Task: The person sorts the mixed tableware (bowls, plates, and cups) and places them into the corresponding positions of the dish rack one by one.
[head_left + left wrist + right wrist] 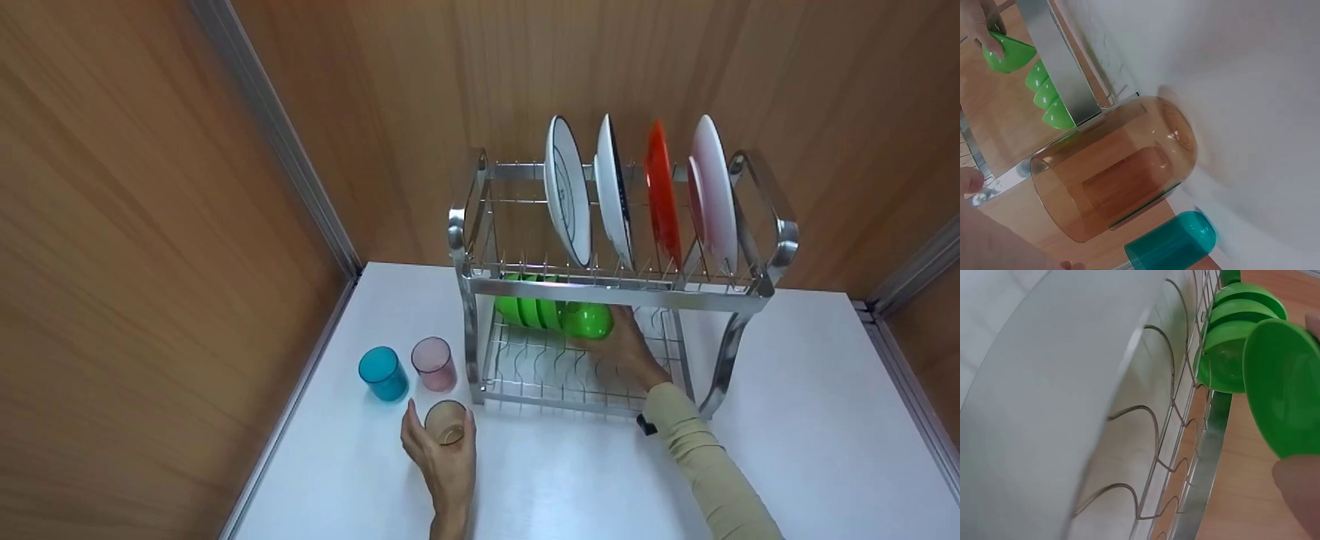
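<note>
My left hand [448,469] is at an amber glass [447,422] on the white table, thumb and fingers spread at either side of it. In the left wrist view the amber glass [1114,169] stands beyond the fingers, which are not wrapped around it. My right hand [624,349] reaches into the lower tier of a metal dish rack [600,292]. It pinches a green bowl [589,321] by the rim, tilted on its side. Other green bowls [529,311] stand in a row just left of it, as the right wrist view also shows [1241,309].
A teal glass [384,375] and a pink glass [433,365] stand left of the rack. On the upper tier are white plates [568,191], a red plate [661,195] and pink plates [716,191]. Wooden panels [360,112] rise behind and beside the table.
</note>
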Available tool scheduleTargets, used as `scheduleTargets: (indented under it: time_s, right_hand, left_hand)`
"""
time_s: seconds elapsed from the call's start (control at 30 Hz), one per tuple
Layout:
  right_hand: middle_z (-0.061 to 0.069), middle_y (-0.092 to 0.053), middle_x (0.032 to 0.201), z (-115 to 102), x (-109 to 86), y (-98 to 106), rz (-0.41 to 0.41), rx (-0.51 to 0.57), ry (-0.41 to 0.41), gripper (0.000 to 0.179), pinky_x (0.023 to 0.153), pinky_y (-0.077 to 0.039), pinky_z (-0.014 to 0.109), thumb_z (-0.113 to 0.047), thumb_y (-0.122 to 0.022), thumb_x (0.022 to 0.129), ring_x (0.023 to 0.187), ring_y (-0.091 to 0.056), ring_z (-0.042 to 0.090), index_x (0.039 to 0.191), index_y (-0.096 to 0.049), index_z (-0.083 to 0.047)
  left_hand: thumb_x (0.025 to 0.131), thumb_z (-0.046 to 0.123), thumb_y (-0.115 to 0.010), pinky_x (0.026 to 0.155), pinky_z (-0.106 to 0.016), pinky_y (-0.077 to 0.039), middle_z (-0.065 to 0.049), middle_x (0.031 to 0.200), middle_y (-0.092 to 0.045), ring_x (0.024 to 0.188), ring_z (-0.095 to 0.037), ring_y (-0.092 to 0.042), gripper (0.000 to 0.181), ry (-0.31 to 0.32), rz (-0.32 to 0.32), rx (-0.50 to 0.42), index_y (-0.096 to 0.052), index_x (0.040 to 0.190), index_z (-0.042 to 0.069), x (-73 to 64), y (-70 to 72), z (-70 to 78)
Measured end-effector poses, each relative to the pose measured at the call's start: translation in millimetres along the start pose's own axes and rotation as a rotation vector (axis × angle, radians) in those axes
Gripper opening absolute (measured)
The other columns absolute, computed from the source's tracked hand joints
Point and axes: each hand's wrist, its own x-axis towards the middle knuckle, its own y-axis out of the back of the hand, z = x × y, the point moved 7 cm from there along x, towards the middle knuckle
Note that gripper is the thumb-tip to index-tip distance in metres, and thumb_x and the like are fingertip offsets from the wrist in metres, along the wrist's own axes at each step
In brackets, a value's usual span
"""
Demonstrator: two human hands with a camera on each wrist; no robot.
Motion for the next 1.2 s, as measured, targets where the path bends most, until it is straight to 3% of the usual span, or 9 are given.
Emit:
scheduleTargets:
  time_s: [0.23, 0.37, 0.5, 0.77, 1.03, 1.2]
  right_hand:
    - [0.002, -0.025, 0.162, 8, 7.0, -1, 0.043, 0.035, 0.032, 0.116, 0.121, -0.025, 0.057, -0.025, -0.091, 0.080, 0.150, -0.025, 0.028, 0.162, -0.010, -0.035]
    - [0.002, -0.024, 0.164, 9, 11.0, -3, 0.033, 0.058, 0.060, 0.117, 0.122, -0.021, 0.057, -0.018, -0.091, 0.079, 0.151, -0.024, 0.027, 0.162, -0.011, -0.037]
    - [0.005, -0.026, 0.164, 7, 14.1, -6, 0.004, 0.056, 0.061, 0.118, 0.122, -0.017, 0.060, -0.012, -0.091, 0.078, 0.151, -0.024, 0.031, 0.163, -0.013, -0.033]
    - [0.009, -0.042, 0.149, 14, 27.0, -17, -0.043, -0.096, 0.016, 0.108, 0.120, -0.026, 0.056, -0.011, -0.091, 0.077, 0.139, -0.040, 0.032, 0.160, -0.025, -0.023]
    - [0.008, -0.028, 0.162, 2, 30.2, -22, -0.051, -0.058, 0.029, 0.113, 0.124, -0.012, 0.055, -0.009, -0.088, 0.081, 0.149, -0.026, 0.030, 0.165, -0.015, -0.026]
    - [0.013, -0.030, 0.163, -4, 34.2, -22, -0.051, -0.067, 0.089, 0.113, 0.125, -0.013, 0.052, -0.007, -0.090, 0.077, 0.149, -0.028, 0.032, 0.164, -0.020, -0.014]
  left_hand:
    - [0.076, 0.026, -0.093, 0.112, -0.070, -0.032, -0.031, 0.155, -0.019, 0.144, -0.053, -0.024, 0.120, 0.179, -0.099, 0.028, -0.011, 0.161, 0.007, -6.0, -9.4, -20.0]
    - [0.074, 0.022, -0.094, 0.115, -0.068, -0.029, -0.032, 0.154, -0.019, 0.145, -0.052, -0.024, 0.125, 0.213, -0.129, -0.006, -0.005, 0.161, 0.005, -7.5, -15.9, -29.5]
    - [0.076, 0.014, -0.092, 0.116, -0.065, -0.028, -0.035, 0.153, -0.022, 0.145, -0.053, -0.027, 0.123, 0.218, -0.146, -0.061, -0.003, 0.160, 0.002, -7.6, -23.8, -37.5]
    - [0.083, 0.010, -0.087, 0.119, -0.061, -0.025, -0.036, 0.151, -0.031, 0.144, -0.053, -0.030, 0.100, 0.246, -0.120, -0.149, -0.016, 0.152, -0.003, -1.2, -30.0, -53.6]
    - [0.086, 0.011, -0.084, 0.120, -0.060, -0.024, -0.034, 0.152, -0.029, 0.145, -0.052, -0.028, 0.089, 0.262, -0.145, -0.150, -0.022, 0.148, -0.003, 0.0, -30.2, -56.0]
    - [0.088, 0.010, -0.082, 0.119, -0.061, -0.024, -0.035, 0.152, -0.026, 0.145, -0.051, -0.027, 0.087, 0.265, -0.148, -0.175, -0.021, 0.148, -0.003, -2.1, -31.8, -57.2]
